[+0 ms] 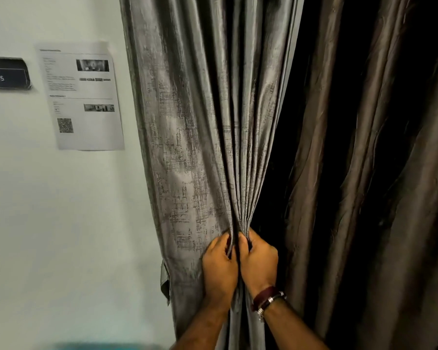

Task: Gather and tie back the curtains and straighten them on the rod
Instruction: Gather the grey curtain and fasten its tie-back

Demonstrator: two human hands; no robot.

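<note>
Closest to the camera, two bare forearms come up from the bottom edge, and both hands are bunched right up against each other on the grey curtain [200,147]. The left hand [219,266] has its fingers [224,239] curled tight into the folds, and the right hand [259,261] is fisted around the pleats just beside it, knuckles touching or near enough. So both are fully closed on fabric, no gap showing. There's a dark red band and a metal watch [267,300] on the right wrist.

The grey curtain hangs in the middle of the view, its folds fanning out wide up top and pinched to a narrow bundle where the hands grab it. A little tab of fabric [165,281] sticks out from its left edge, lower down.

Right of it hangs a darker brown curtain [364,173] in heavy shadow, with a black gap between the two.

Behind, on the left, is a pale wall [48,223] with a printed sheet [82,97] stuck to it, QR code included, and a dark sign [7,74] reading "05" at the far left edge.
</note>
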